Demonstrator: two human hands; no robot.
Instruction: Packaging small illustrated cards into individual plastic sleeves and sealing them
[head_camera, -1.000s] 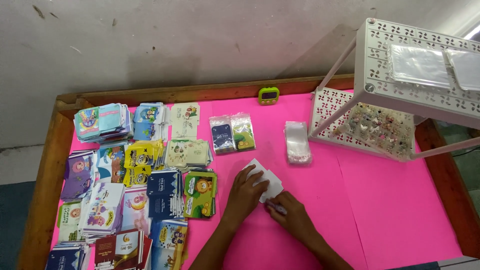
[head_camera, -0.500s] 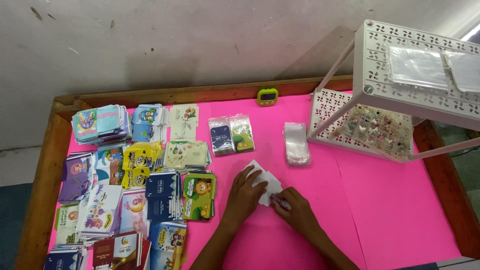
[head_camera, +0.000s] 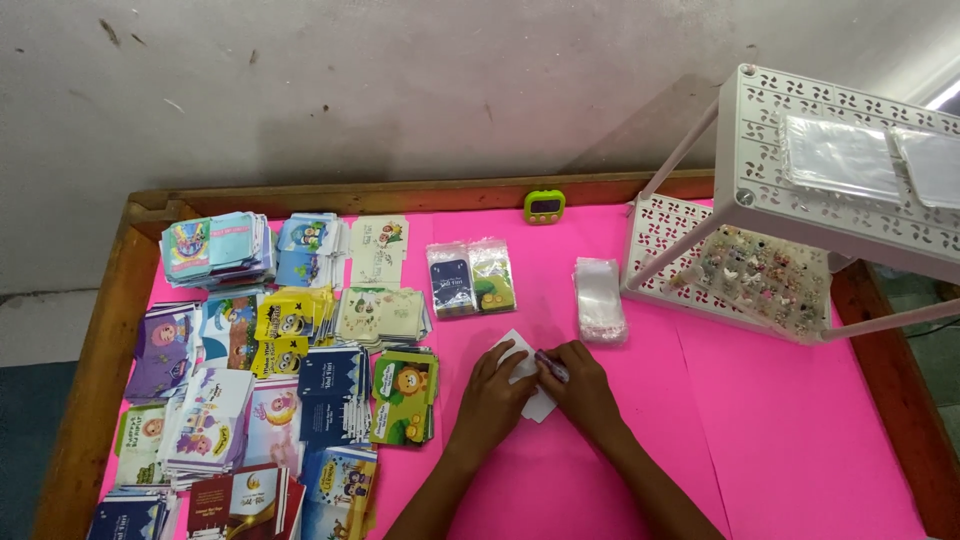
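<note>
Pinning white card (head_camera: 538, 403) flat w/ left hand (head_camera: 495, 393); right hand (head_camera: 580, 388) grips pen (head_camera: 551, 364) — card may slip, smearing ink.

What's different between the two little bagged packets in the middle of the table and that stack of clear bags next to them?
The two bagged packets each hold a printed card, one dark blue, one green; the stack of clear bags looks empty and see-through. The packets lie side by side in a single layer, while the clear bags are piled one on another. The packets sit left of the stack, which lies nearer the white rack. Both rest flat on the pink table.
</note>
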